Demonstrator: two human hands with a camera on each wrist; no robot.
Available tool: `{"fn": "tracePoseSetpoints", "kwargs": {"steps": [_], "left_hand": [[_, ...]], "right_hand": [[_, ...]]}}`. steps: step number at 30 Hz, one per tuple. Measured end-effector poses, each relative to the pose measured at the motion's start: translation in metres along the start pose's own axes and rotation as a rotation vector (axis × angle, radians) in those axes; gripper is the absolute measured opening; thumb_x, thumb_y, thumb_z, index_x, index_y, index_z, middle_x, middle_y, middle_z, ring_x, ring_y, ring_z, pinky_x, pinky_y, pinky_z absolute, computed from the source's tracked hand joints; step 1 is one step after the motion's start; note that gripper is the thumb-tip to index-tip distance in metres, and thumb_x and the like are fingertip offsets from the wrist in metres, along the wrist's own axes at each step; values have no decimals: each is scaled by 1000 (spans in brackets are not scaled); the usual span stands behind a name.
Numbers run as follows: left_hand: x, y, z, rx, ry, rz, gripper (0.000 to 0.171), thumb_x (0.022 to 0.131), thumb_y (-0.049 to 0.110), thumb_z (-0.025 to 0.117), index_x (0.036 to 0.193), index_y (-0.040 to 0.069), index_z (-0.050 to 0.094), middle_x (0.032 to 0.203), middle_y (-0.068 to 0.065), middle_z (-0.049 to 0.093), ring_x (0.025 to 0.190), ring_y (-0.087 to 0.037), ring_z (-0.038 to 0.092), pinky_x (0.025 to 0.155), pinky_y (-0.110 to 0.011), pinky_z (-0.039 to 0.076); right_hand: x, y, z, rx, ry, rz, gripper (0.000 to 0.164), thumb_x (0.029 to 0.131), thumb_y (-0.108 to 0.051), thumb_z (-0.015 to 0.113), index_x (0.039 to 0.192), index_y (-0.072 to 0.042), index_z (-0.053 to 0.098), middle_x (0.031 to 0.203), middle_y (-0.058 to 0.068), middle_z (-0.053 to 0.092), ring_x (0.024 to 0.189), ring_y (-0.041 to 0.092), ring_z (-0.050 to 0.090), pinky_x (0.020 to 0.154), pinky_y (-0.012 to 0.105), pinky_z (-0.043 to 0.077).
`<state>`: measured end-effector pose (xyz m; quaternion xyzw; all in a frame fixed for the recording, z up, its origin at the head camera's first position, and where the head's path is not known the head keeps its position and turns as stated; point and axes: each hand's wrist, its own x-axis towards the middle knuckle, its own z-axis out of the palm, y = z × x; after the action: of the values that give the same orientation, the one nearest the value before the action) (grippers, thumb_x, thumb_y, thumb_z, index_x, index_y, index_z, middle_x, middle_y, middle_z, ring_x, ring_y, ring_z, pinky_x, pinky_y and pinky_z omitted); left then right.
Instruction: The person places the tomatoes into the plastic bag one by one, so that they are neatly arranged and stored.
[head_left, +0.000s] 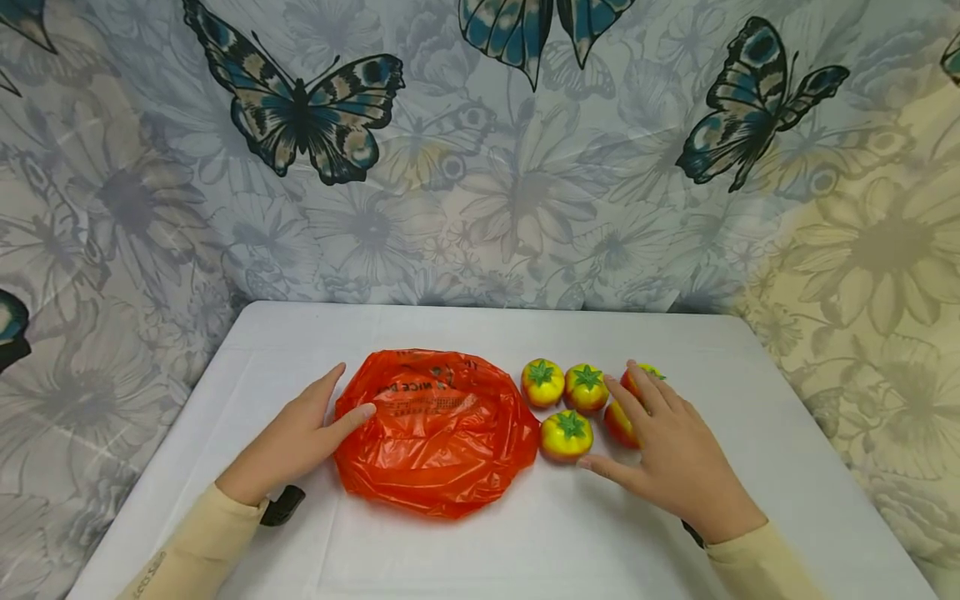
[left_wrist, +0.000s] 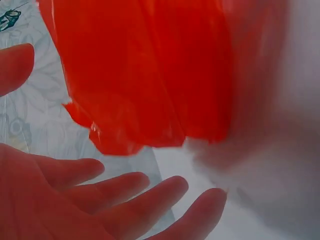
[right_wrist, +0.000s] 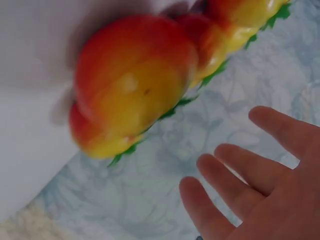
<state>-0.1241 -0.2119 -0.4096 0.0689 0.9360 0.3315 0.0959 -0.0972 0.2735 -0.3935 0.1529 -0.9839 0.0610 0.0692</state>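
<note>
From where I stand, the red bag (head_left: 442, 450) lies crumpled on the white tabletop (head_left: 450, 558), five red-and-yellow fruits (head_left: 566, 437) clustered just to its right. The left hand (head_left: 292, 442) is at the bag's near-left edge, fingers loose, gripping nothing; the right hand (head_left: 667, 454) spreads over the rightmost fruits — nothing grasped there either. I'd call this a reaching or arranging step; lifting any fruit would call for the right fingers to curl round it.
</note>
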Motion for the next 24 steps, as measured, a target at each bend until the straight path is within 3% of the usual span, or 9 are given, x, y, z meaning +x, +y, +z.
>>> {"fn": "tracePoseSetpoints", "kwargs": {"steps": [5,8,11,17,24], "left_hand": [[5,4,7,-37,5,-5,107,102,74,55,173,3,17,175,-26,31,159,-50,36,124,-72,35],[8,5,9,-42,14,1,106,103,71,55,172,1,19,173,-26,35,158,-49,37,125,-70,34],[9,4,9,-44,15,-4,104,104,69,55,171,0,19,171,-26,38,157,-48,40,125,-70,36],[11,3,8,-44,1,-28,97,107,61,57,171,-1,21,169,-28,40,154,-49,45,122,-69,41],[14,2,7,-48,-13,-44,85,109,47,59,170,0,24,165,-28,47,146,-47,55,113,-65,52]], "right_hand": [[9,-19,7,25,-18,-23,105,83,-89,65,158,-15,55,158,22,55,139,48,57,105,71,54],[12,-28,12,45,-9,-43,96,83,-80,75,154,-16,61,140,14,65,123,37,65,94,61,62],[15,-37,17,45,2,-67,88,82,-70,83,149,-15,66,126,8,67,108,27,65,87,52,64],[20,-47,26,10,0,-90,79,83,-61,88,142,-12,69,130,12,68,119,32,66,97,57,62],[24,-53,27,-13,-46,-52,74,83,-54,91,140,-12,69,133,13,68,121,35,66,97,57,63]]}}
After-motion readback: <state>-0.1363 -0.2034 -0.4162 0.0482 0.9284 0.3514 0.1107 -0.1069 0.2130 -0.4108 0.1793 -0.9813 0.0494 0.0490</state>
